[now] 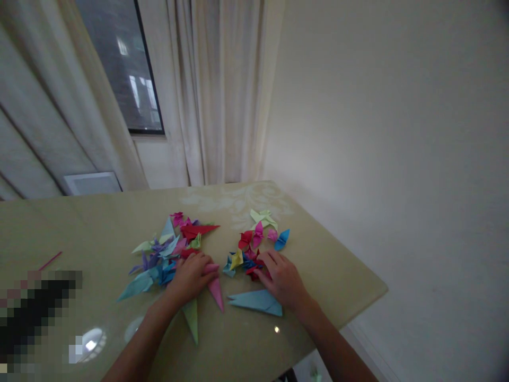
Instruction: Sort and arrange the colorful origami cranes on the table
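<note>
On the table, my left hand (193,276) rests at the near side of a heap of origami pieces (149,260) in blue, purple, pink, green and red. Pink folded paper (215,292) shows between its thumb and forefinger and points toward me. A long green folded piece (191,321) sticks out below that wrist. My right hand (282,278) is over a smaller group, its fingers curled around a red origami piece (253,274) that they partly hide. Yellow origami (237,259) lies just left of those fingers. Below them is a light-blue folded paper (256,302).
A pale green origami piece (263,218) and a blue one (282,240) lie farther back on the right. The table (338,270) has its corner at the right, near the wall (397,159). A thin pink stick (51,260) lies at the left, beside a blurred dark patch.
</note>
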Demonstrator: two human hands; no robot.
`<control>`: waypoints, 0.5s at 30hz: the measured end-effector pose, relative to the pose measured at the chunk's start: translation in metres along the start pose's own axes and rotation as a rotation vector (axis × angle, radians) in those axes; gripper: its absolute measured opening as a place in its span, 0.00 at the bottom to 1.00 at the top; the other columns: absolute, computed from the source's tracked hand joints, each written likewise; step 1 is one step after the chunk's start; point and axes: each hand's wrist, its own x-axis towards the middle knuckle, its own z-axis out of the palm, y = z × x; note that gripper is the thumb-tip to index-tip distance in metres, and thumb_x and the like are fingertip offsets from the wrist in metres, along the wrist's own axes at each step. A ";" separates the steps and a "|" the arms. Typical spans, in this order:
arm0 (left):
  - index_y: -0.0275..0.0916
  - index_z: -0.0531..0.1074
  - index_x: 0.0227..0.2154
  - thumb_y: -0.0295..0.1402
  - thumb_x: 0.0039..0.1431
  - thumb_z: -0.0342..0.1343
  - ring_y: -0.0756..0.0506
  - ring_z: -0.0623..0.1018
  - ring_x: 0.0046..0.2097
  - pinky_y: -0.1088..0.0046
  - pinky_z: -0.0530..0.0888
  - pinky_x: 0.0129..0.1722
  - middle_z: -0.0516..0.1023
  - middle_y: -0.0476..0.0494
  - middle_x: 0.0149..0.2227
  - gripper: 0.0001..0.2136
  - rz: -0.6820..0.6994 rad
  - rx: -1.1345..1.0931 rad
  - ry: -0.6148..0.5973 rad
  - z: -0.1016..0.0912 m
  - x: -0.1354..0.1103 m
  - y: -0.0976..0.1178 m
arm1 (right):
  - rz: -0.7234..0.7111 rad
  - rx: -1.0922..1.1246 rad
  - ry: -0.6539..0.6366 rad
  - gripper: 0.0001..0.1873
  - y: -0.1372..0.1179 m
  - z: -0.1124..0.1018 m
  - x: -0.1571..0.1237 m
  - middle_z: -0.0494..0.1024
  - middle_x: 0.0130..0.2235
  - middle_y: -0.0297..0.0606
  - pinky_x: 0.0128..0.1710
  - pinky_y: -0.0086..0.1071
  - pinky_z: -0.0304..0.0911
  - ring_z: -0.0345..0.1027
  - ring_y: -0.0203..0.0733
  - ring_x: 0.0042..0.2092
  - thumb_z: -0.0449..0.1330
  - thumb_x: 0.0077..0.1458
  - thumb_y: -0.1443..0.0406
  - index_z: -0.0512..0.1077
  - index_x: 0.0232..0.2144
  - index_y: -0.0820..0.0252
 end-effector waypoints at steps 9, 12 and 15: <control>0.39 0.77 0.34 0.58 0.62 0.59 0.45 0.74 0.34 0.72 0.69 0.32 0.75 0.48 0.30 0.23 0.105 -0.764 0.022 -0.025 -0.033 0.012 | 0.022 0.096 0.018 0.24 -0.032 0.026 -0.097 0.78 0.61 0.47 0.59 0.48 0.69 0.74 0.57 0.58 0.68 0.64 0.59 0.74 0.61 0.55; 0.38 0.77 0.37 0.58 0.62 0.62 0.47 0.74 0.31 0.73 0.69 0.30 0.75 0.49 0.29 0.24 0.085 -0.931 -0.008 -0.019 -0.047 0.028 | 0.038 0.160 -0.061 0.28 -0.047 0.028 -0.110 0.78 0.62 0.45 0.61 0.48 0.68 0.73 0.57 0.59 0.69 0.63 0.58 0.73 0.63 0.54; 0.39 0.75 0.45 0.55 0.59 0.66 0.46 0.79 0.33 0.73 0.73 0.32 0.79 0.48 0.32 0.24 0.105 -1.078 -0.069 -0.013 -0.053 0.043 | 0.087 0.265 -0.096 0.25 -0.058 0.023 -0.108 0.79 0.61 0.43 0.62 0.47 0.67 0.72 0.56 0.60 0.69 0.63 0.60 0.75 0.61 0.51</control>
